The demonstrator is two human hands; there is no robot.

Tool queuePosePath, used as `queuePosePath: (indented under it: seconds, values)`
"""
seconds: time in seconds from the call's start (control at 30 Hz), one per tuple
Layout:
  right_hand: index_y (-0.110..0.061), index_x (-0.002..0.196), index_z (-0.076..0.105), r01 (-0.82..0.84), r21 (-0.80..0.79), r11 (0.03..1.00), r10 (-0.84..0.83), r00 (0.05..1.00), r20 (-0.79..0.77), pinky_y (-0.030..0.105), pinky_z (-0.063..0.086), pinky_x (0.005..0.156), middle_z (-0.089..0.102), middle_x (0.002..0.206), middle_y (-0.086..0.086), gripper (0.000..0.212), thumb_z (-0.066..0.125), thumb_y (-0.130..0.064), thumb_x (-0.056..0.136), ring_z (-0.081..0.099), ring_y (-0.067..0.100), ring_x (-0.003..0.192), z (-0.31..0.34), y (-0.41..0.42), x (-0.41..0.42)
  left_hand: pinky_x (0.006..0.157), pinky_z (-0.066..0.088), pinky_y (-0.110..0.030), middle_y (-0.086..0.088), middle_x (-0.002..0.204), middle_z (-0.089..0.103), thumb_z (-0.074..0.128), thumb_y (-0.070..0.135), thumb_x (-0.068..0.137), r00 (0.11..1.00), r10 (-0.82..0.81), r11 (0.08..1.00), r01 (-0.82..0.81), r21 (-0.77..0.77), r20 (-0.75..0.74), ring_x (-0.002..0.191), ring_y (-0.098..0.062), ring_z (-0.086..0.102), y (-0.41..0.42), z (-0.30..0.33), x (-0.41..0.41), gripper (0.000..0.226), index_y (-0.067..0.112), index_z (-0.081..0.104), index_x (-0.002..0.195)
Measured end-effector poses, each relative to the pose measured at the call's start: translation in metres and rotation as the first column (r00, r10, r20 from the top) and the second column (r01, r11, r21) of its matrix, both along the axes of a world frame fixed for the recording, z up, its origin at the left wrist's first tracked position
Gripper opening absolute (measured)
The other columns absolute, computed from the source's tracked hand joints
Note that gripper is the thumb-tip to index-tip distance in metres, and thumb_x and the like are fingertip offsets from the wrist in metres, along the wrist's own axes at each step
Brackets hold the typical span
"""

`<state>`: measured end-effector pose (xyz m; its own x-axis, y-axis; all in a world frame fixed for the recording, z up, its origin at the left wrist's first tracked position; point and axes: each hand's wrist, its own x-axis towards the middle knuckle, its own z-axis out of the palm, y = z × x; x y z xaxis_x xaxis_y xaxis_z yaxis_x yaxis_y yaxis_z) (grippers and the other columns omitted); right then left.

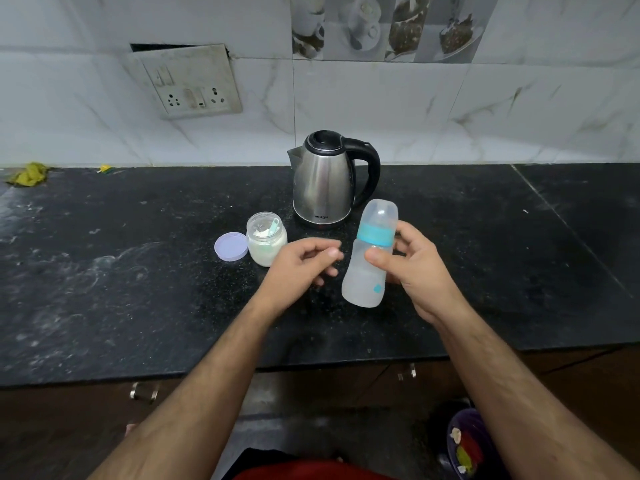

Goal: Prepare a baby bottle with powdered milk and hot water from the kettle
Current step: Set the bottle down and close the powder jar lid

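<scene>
Right hand (412, 268) grips translucent plastic bottle (369, 261) (teal collar, capped).

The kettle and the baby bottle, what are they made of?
Kettle: looks like shiny brushed steel, since it mirrors light, with a black, probably plastic, handle and lid. Baby bottle: seemingly frosted see-through plastic, cloudy inside, with a teal collar.

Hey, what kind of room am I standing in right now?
Most likely a home kitchen: a black stone counter against a tiled wall, an electric kettle standing near a wall socket, and cabinet handles below the counter.
</scene>
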<state>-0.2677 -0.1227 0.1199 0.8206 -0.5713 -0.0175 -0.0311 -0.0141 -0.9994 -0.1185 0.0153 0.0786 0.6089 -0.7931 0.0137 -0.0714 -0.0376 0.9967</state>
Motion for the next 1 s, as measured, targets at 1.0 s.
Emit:
queuePosePath:
  seconds: [1.0]
  values:
    - [-0.013,0.131,0.061,-0.062,0.054,0.997,0.064,0.997,-0.032,0.034,0.062,0.080,0.075,0.113,0.010,0.039,0.059,0.001,0.095,0.073,0.021,0.104,0.004,0.022,0.078,0.084,0.060,-0.039,-0.005,0.119,0.073,0.064,0.010,0.094,0.944,-0.231,0.973,0.224,-0.054,-0.237,0.107,-0.022,0.070,0.022,0.015,0.081,0.035,0.011,0.063,0.129]
